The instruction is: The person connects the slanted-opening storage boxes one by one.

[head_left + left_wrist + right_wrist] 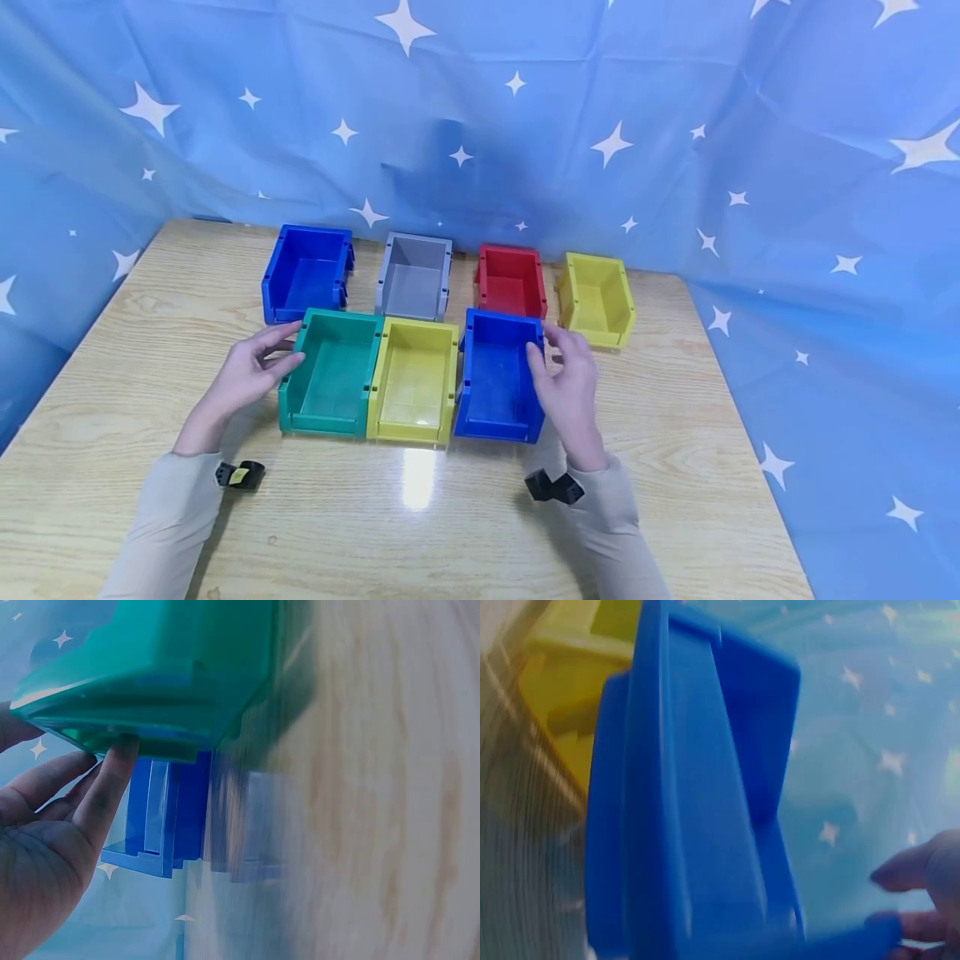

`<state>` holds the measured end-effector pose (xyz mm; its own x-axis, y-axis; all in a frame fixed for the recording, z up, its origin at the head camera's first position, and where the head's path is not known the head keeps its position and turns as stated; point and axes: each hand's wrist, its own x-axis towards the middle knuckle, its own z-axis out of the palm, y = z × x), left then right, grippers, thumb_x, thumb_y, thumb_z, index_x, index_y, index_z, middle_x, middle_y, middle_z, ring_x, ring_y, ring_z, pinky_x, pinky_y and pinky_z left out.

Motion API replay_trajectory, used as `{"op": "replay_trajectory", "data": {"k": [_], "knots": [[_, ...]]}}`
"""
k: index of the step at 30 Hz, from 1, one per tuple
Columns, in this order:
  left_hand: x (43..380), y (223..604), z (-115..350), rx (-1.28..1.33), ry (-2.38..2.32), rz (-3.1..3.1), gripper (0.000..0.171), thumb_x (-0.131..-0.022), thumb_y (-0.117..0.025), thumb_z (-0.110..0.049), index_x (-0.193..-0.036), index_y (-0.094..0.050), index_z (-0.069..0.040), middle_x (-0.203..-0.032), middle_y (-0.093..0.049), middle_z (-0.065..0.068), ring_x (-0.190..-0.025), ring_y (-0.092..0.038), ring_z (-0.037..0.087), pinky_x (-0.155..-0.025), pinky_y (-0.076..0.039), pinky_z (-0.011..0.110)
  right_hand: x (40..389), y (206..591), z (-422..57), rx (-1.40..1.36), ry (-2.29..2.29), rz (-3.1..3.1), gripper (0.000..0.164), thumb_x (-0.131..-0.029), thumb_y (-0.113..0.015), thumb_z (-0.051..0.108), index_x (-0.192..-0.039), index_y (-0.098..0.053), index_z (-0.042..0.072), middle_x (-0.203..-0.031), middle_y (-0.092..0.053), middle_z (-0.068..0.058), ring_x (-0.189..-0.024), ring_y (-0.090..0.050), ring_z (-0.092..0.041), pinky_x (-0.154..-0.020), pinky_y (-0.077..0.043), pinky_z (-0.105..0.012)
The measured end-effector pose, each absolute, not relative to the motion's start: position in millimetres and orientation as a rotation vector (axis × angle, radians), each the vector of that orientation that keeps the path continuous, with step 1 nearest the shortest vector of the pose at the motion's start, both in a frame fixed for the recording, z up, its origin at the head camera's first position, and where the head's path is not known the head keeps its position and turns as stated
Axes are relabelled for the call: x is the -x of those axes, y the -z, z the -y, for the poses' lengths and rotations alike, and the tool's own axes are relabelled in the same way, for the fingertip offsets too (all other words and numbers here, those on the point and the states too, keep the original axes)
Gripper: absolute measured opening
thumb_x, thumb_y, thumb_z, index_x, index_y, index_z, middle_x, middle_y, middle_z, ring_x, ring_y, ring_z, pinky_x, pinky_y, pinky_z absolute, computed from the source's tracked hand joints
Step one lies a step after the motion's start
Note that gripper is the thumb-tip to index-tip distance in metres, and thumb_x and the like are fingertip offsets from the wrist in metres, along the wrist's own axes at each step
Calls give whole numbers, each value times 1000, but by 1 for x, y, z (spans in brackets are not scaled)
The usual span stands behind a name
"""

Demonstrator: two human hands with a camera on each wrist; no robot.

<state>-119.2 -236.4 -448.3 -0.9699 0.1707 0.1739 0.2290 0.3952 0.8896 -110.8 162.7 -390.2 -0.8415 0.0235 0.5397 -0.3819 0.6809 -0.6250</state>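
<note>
A green bin (333, 371), a yellow bin (413, 375) and a blue bin (501, 375) stand side by side in a front row, their low fronts toward me. My left hand (251, 367) is at the green bin's left wall, fingers fairly straight; in the left wrist view a fingertip (124, 746) meets the underside of its rim. My right hand (570, 379) is at the blue bin's right wall. Its thumb overlaps the bin's opening in the head view, while the right wrist view shows the thumb apart from the rim and the other fingertips partly hidden behind it.
Behind the front row are another blue bin (307, 271), a grey bin (415, 275), a red bin (512, 282) and another yellow bin (596, 298). They stand on a wooden table (337, 533) against a blue star-patterned cloth (465, 108).
</note>
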Motion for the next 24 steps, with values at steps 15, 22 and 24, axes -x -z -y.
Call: {"op": "replay_trajectory", "data": {"k": [15,22,24], "knots": [[120,449,236,363,1659,2581,44,-90,-58,1,-132,-46,11,-130,-47,28,-95,-51,-9,-80,-45,6,117,385,-95,-909,-765,2945,67,-98,-39,45,-152,-12,15,-156,7,-5,-140,18,-17,-111,-5,-58],[119,449,236,371,1662,2587,46,-91,-58,0,-133,-45,9,-131,-46,27,-96,-50,-9,-81,-44,6,118,390,-81,-934,-632,3002,69,-96,-39,52,-152,-14,21,-156,12,-2,-138,24,-20,-108,2,-63],[118,448,237,373,1660,2588,46,-90,-59,0,-133,-45,9,-131,-46,27,-96,-50,-9,-80,-44,6,118,391,-79,-935,-616,3000,69,-95,-40,53,-151,-16,20,-156,10,-3,-139,22,-22,-107,2,-64]]}}
